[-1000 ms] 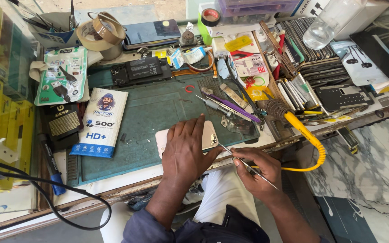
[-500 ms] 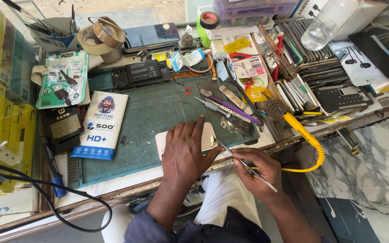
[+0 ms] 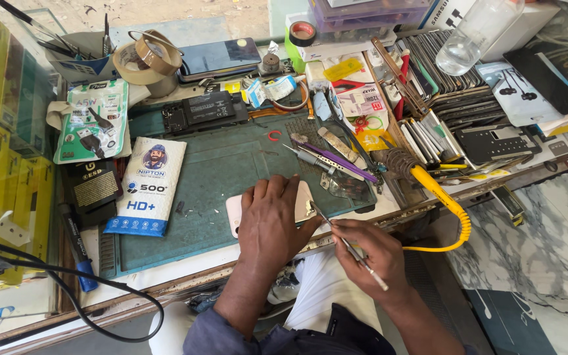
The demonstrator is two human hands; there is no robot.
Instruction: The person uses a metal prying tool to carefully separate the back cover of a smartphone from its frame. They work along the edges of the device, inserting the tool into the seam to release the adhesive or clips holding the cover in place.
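Tape rolls (image 3: 144,58), a clear bottle (image 3: 473,33), a yellow coiled cord (image 3: 451,210) surround the mat.

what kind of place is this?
Likely a phone repair stall: a pale phone pinned under the left hand on a green work mat, a soldering iron, stacked phones.

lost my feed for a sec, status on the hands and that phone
Left hand flat on the pale phone, pinning it to the green mat. Right hand holds a thin tool, tip at the phone's edge. Nothing blocking.
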